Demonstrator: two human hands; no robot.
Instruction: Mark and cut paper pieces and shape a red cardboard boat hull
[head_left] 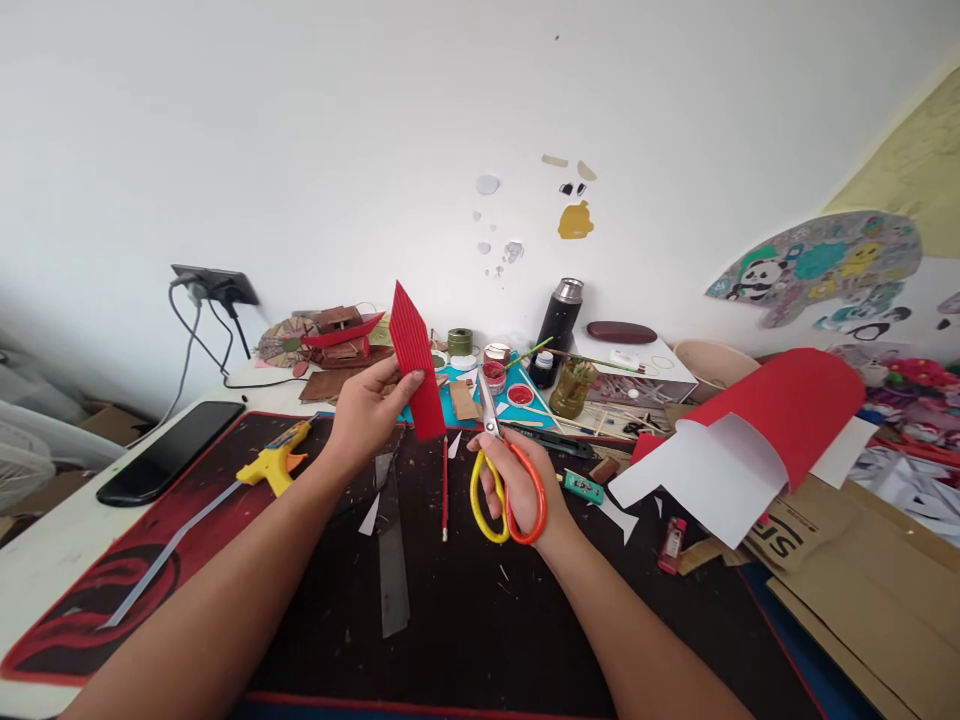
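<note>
Head view: red ridged piece in left hand, scissors in right

Left hand (364, 415): closed in a pinch low on the red ridged piece (411, 340), thumb across its front, fingers mostly hidden behind. Piece is held up over the dark mat (337, 640), pointed end up and tilted left, square end down near the red pencil (445, 500).

Right hand (525, 490): fingers curled through the yellow and orange loops of the scissors (490, 424). Blades point up, look close together; exact gap can't be told. They're just beside the piece, apart from it.

Handling, my read: piece looks like thin card or paper, so very light. Ridges should stiffen it lengthwise; across them it likely folds easily. Crease and crush risk is at the tip and under a hard thumb. Not likely slippery. Best hold: flat, light pinch on the broad lower part, clear of edges and point. Scissors: rigid, heavier, sharp; take by the loops only.

Nearby: metal ruler (393, 575) on the mat, yellow glue gun (274, 466) farther left.
</note>
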